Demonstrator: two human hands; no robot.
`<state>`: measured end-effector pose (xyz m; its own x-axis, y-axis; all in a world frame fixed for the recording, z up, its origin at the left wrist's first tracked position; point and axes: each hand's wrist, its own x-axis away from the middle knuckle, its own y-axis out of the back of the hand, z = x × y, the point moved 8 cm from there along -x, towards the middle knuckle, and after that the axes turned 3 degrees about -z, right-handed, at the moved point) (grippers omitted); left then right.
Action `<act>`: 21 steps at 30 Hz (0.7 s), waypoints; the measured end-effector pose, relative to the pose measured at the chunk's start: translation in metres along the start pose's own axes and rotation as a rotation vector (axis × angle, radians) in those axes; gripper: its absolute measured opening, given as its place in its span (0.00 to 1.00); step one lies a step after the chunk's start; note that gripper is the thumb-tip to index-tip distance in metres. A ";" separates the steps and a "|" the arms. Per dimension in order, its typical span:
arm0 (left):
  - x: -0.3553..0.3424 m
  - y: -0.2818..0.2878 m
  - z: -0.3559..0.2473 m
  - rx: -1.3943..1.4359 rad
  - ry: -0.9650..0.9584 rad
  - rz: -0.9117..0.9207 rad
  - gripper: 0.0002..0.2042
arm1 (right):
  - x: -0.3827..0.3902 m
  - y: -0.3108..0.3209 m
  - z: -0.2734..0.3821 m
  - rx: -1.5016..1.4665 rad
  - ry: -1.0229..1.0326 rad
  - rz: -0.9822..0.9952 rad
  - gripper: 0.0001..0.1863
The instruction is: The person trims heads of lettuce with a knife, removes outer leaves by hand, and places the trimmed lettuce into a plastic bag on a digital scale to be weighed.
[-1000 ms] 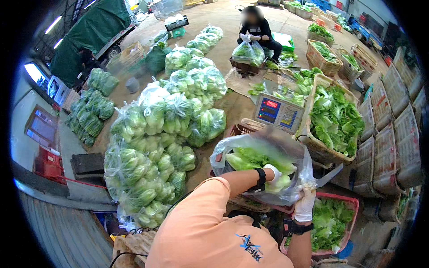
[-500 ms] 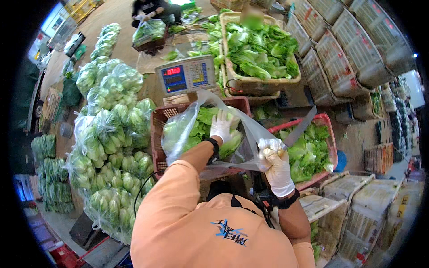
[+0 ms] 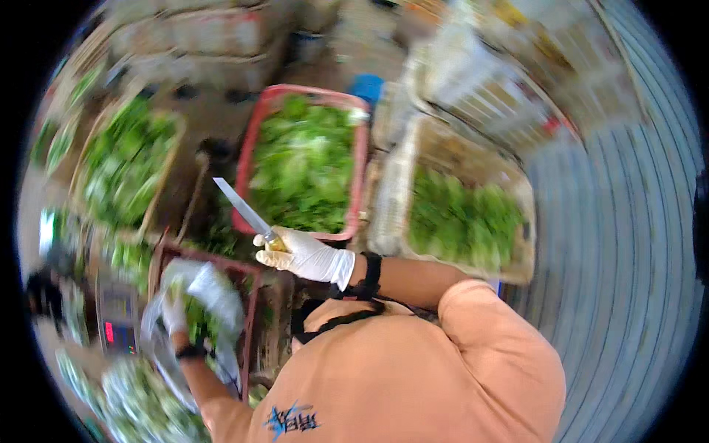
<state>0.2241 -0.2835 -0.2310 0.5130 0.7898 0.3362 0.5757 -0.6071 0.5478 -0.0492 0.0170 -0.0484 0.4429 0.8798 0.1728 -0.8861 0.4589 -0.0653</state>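
My right hand (image 3: 303, 255), in a white glove, is closed round the yellowish handle of a knife (image 3: 245, 207). Its long blade points up and to the left, beside the near corner of a red crate (image 3: 360, 177) of loose green leaves (image 3: 303, 162). At the lower left, my gloved left hand (image 3: 174, 310) reaches into a clear plastic bag (image 3: 214, 288) in a dark red crate (image 3: 252, 317). Leafy lettuce (image 3: 198, 321) lies in the bag by that hand. Motion blur smears the left fingers, so their grip is unclear.
A scale (image 3: 118, 317) with a red display stands left of the bag. Bagged vegetables (image 3: 140, 395) lie at the lower left. Other crates of greens are a tan one (image 3: 168, 173) and a whitish one (image 3: 526, 221). A corrugated metal surface (image 3: 613, 258) fills the right side.
The view has swung to the right, bringing in the whitish crate and the corrugated metal. My right hand has come away from the bag's edge, still holding the knife. My left stays at the bag.
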 end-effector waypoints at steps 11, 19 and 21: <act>0.232 -0.051 -0.387 0.363 -0.977 -0.270 0.08 | 0.354 0.453 -0.109 0.218 -0.467 -1.124 0.13; 0.371 -0.356 -0.583 0.022 -1.149 0.983 0.02 | 0.504 0.512 -0.242 0.317 -0.976 -1.090 0.34; 0.383 -0.373 -0.592 -0.032 -1.187 1.055 0.02 | 0.476 0.516 -0.233 0.363 -0.995 -0.948 0.42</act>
<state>-0.1712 0.2974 0.1472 0.8495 -0.4901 -0.1952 -0.3503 -0.8007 0.4860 -0.2637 0.7013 -0.2288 0.7349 -0.2610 0.6259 -0.3655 0.6249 0.6898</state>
